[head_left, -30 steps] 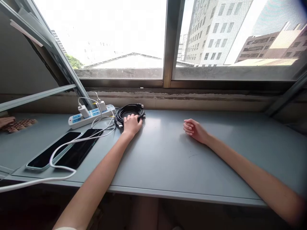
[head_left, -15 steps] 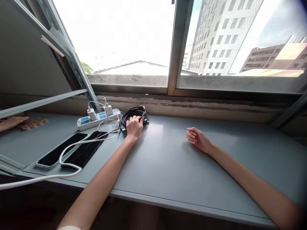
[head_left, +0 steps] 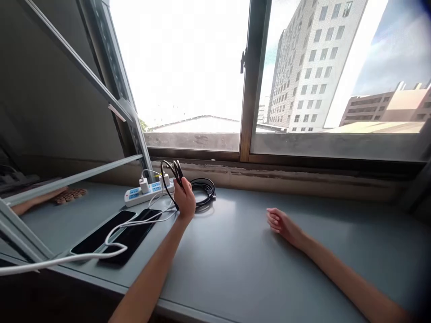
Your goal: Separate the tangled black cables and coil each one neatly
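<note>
I hold the black cable loops (head_left: 179, 170) upright above the desk (head_left: 235, 260), pinched in my left grip (head_left: 185, 198), presumably to bunch their turns together. Beside them, another black coil (head_left: 211, 190) lies flat; I cannot tell whether they join. My right grip (head_left: 282, 225) is curled loosely together, apparently idle. Chargers (head_left: 144, 185) sit in the power strip (head_left: 135, 200), likely powering the white cord (head_left: 67, 259) across two phones (head_left: 101, 233).

Grey tabletop (head_left: 232, 255) carrying a white power strip (head_left: 155, 189), two phones (head_left: 101, 232), a coiled black cable (head_left: 211, 194)
</note>
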A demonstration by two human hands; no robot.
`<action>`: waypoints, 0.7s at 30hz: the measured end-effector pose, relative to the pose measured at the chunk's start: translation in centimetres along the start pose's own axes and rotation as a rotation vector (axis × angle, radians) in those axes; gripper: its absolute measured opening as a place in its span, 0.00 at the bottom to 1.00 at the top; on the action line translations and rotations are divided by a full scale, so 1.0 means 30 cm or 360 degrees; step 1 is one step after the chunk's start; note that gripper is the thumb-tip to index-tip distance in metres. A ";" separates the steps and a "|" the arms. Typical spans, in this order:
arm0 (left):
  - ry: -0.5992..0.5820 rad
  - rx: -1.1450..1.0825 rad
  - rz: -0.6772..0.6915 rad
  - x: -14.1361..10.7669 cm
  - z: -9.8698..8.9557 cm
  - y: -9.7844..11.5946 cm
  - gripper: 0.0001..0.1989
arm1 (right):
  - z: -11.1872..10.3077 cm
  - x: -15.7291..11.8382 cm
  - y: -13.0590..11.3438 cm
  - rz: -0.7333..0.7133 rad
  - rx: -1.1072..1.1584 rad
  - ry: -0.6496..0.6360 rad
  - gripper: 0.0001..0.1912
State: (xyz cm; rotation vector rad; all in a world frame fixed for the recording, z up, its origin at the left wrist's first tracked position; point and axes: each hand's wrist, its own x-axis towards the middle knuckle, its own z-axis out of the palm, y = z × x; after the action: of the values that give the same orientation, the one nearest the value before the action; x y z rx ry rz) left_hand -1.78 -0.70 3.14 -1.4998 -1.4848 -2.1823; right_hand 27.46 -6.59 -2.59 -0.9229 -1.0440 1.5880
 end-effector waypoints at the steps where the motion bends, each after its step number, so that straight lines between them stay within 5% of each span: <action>1: -0.0030 -0.0099 0.0022 0.002 -0.006 0.023 0.13 | -0.001 0.003 0.004 -0.0007 -0.0011 -0.0006 0.23; 4: -0.0139 -0.0418 0.0031 0.001 -0.017 0.102 0.15 | -0.005 0.012 0.016 -0.0025 -0.0047 -0.0021 0.23; 8: -0.0242 -0.0862 -0.0219 0.007 -0.020 0.244 0.17 | -0.001 0.020 0.022 -0.0071 -0.0115 -0.0030 0.24; 14: -0.0763 -0.1054 -0.0550 0.032 0.019 0.487 0.16 | 0.031 0.013 -0.012 -0.0239 -0.0290 0.0031 0.27; 21: -0.1295 -0.1544 -0.0801 0.052 0.103 0.662 0.19 | 0.158 -0.042 -0.289 -0.0648 -0.0468 0.0203 0.26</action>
State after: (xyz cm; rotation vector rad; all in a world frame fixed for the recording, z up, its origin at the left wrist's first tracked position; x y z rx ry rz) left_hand 10.52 -8.01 17.33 -2.8317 -0.9657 -3.0332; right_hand 26.11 -7.45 7.24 -0.9209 -1.3013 1.0453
